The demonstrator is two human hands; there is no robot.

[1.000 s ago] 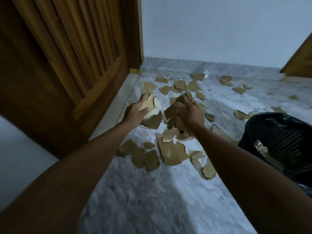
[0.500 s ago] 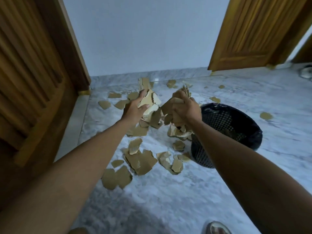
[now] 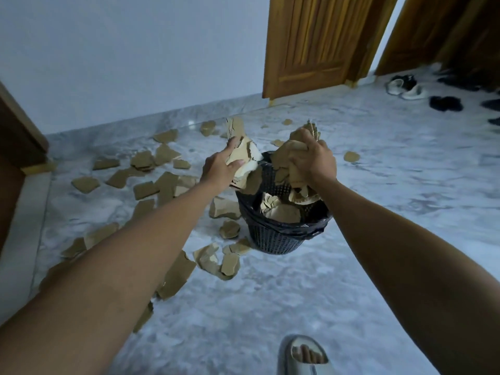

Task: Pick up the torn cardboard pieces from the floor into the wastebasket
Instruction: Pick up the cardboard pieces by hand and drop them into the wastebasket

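- Holding bunches of torn brown cardboard pieces [image 3: 238, 155], the left hand [image 3: 220, 166] and right hand [image 3: 311, 158] hover over the black mesh plastic wastebasket [image 3: 278, 239].
- The left bunch overhangs the rim, so letting go there could spill pieces onto the grey marble floor [image 3: 378, 185].
- Many pieces lie scattered left of the basket.

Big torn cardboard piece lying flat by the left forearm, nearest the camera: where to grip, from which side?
Judging by its pose, take the large cardboard piece at its jagged right edge, coming from above on the wastebasket side. It lies flat on the floor, so a pinch needs fingertips slid under an exposed edge; its left end is hidden by the forearm.
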